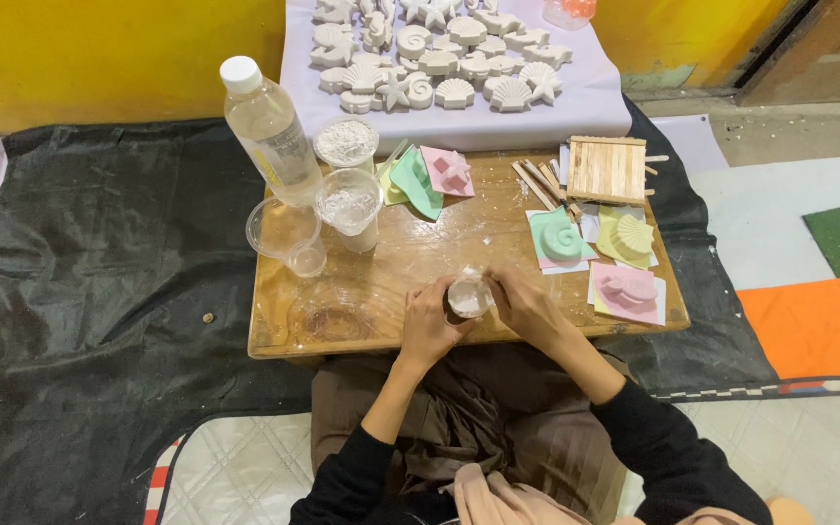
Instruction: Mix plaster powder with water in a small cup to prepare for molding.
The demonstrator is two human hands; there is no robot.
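Head view: both hands' grip [469, 309] around small cup [468, 295]

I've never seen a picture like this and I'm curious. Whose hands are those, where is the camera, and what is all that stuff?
The camera sits on a person's head and looks down, so you see their own arms. The left hand and right hand together hold a small cup with white stuff inside, over a low wooden table. On the table stand a water bottle, clear cups with white powder, wooden sticks, and soft coloured molds shaped like shells. Behind, on a pale cloth, lie many white shell and starfish shapes.
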